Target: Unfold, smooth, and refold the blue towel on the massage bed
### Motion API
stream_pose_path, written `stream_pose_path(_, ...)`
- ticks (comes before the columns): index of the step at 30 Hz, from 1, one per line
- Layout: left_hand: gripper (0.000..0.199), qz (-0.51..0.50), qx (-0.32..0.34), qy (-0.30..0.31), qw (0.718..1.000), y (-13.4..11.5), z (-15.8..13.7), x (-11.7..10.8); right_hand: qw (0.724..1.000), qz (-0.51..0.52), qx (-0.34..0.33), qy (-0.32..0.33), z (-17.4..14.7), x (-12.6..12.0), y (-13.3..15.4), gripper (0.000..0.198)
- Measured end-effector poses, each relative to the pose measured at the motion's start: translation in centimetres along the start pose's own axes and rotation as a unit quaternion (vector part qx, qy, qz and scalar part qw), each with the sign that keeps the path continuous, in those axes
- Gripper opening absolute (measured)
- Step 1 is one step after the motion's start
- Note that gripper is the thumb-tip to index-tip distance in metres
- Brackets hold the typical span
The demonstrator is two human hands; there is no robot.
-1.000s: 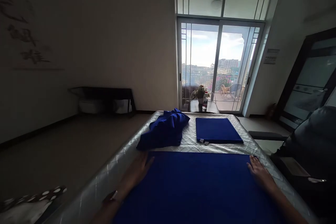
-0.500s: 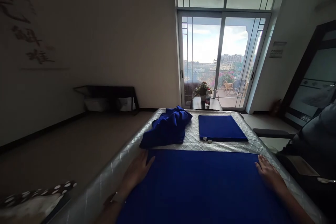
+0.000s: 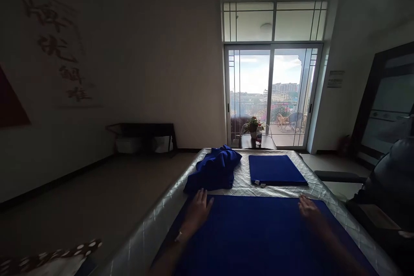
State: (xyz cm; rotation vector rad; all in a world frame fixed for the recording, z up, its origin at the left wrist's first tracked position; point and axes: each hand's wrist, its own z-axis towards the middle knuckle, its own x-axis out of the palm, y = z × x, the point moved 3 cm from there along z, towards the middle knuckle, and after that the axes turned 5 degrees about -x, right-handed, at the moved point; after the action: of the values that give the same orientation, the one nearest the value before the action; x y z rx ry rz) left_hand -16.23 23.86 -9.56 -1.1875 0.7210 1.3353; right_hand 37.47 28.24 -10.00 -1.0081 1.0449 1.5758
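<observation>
Beneath left fingers and right fingers lies the flat blue cloth.

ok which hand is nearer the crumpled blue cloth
Left. The left hand is just on the near side of the crumpled blue cloth; the right hand is well off to its right, near the spread blue cloth's far edge.

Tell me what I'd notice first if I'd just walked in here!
Probably the bright glass door at the back, shining against dark walls. Then the big blue cloth spread flat on the silvery cover, with the left hand and right hand near its far edge. Beyond it, a crumpled blue heap lies left of a neat blue square.
</observation>
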Motion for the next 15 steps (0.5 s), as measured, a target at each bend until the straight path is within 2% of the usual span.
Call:
stream_pose_path(3,0.071,-0.036,0.109,0.052,0.992,-7.9,-0.9,0.9,0.995,0.028,-0.083,0.038,0.2,0.9,8.5,0.064)
stream_pose_path(5,0.069,-0.048,0.156,0.067,0.984,-13.3,-1.9,2.2,0.983,0.068,-0.15,0.079,0.1,1.7,14.0,0.065)
stream_pose_path(8,0.065,-0.075,0.217,0.071,0.971,-18.9,-3.4,4.4,0.975,0.083,-0.17,0.113,-0.2,2.8,19.0,0.063)
stream_pose_path(11,0.066,-0.077,0.215,0.096,0.969,-20.2,-3.9,5.9,0.976,0.078,-0.158,0.125,-0.4,3.5,19.7,0.063)
stream_pose_path(15,0.073,-0.057,0.178,0.12,0.975,-17.1,-3.2,5.4,0.981,0.071,-0.13,0.123,-0.3,3.5,16.2,0.066)
